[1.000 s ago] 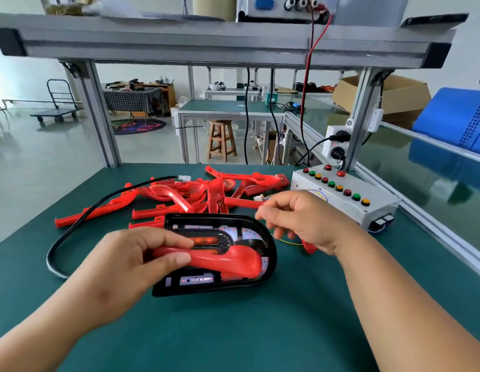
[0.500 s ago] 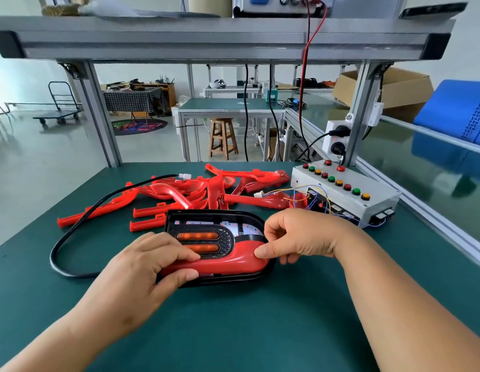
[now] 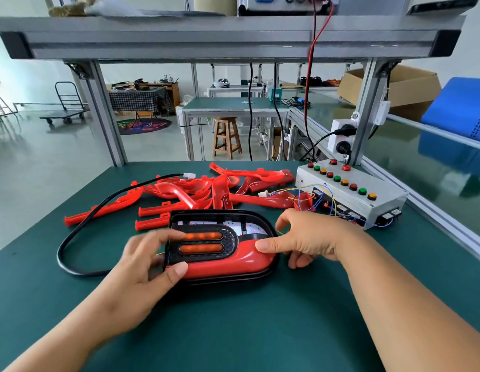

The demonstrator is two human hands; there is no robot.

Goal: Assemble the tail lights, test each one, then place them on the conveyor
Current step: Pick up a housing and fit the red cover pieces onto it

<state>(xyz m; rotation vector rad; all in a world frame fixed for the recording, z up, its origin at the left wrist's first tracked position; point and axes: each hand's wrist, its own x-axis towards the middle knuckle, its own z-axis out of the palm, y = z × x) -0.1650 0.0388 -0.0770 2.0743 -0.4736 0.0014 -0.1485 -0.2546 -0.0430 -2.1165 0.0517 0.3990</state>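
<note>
Both of your hands sit on the tail light (image 3: 220, 245), one at each end. Your left hand (image 3: 142, 267) covers the left end: its thumb (image 3: 177, 268) lies on the near-left corner of the red lens (image 3: 233, 264). Its fingers (image 3: 153, 237) reach over the far-left edge of the black housing (image 3: 220, 214). Those fingers are blurred, so I cannot tell whether they grip the housing or only rest on it. Your right hand (image 3: 308, 240) is relaxed and spread. Its straight thumb (image 3: 265, 245) presses on the right end of the red lens, and the other fingers fan loosely round the rounded right rim.

You have the tail light lying flat in the middle of the green worktop (image 3: 233, 318). The red lens sits along its near side, curving up at the right end. Two oblong orange lamps (image 3: 204, 236) show in the dark grille on its left half.

Just behind it lies a heap of loose red lenses (image 3: 220, 189). A black cable (image 3: 80, 229) loops off to the left and ends in a white connector (image 3: 189, 175) at the heap's far edge. At your right rear stands a grey test box (image 3: 351, 196) with a row of coloured buttons. Thin coloured wires (image 3: 324, 194) trail from it toward the heap.
</note>
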